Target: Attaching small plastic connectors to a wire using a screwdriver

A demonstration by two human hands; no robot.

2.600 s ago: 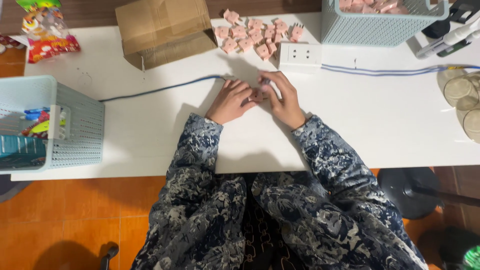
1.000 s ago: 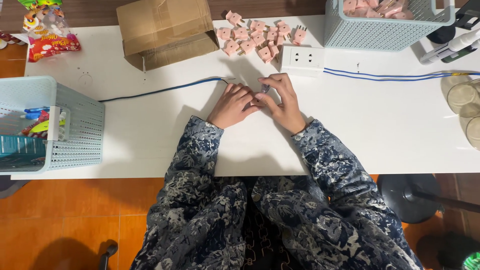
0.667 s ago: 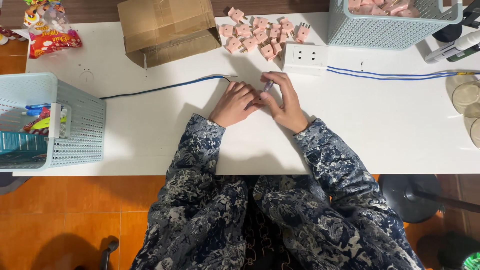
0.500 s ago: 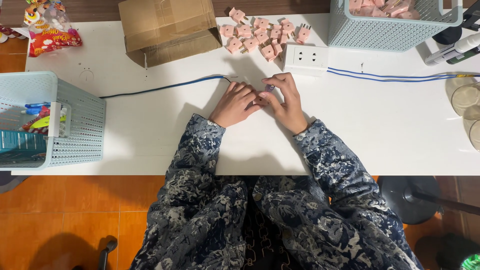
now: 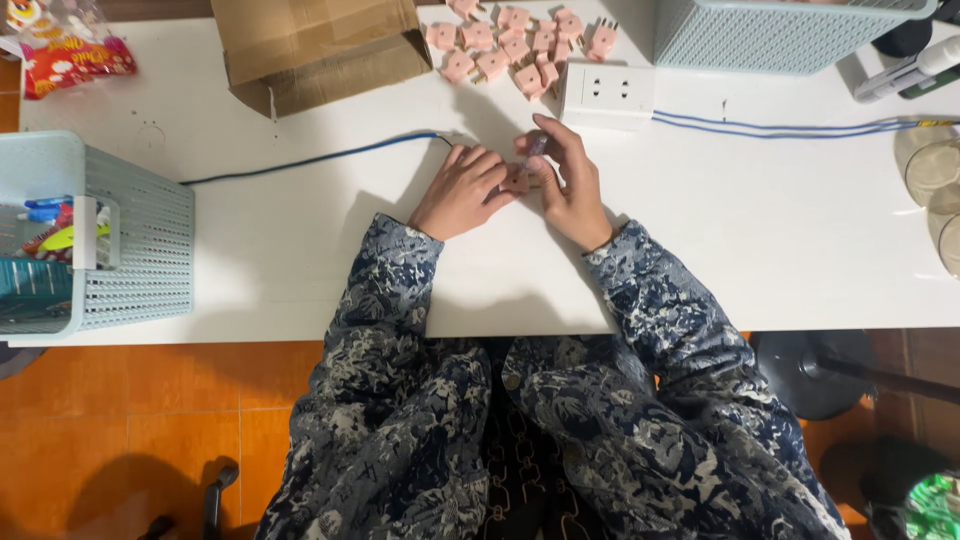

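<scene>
Item: pink plug piece, pinched between your two hands, mid-table toward the far edge.

Your left hand lies curled, fingertips on the piece's left side; your right hand closes round its right and far side. Both touch it, neither nearer. The blue cable runs left from it, parallel to the table's far edge. White socket block just beyond.

White table, orange tiled floor
</scene>
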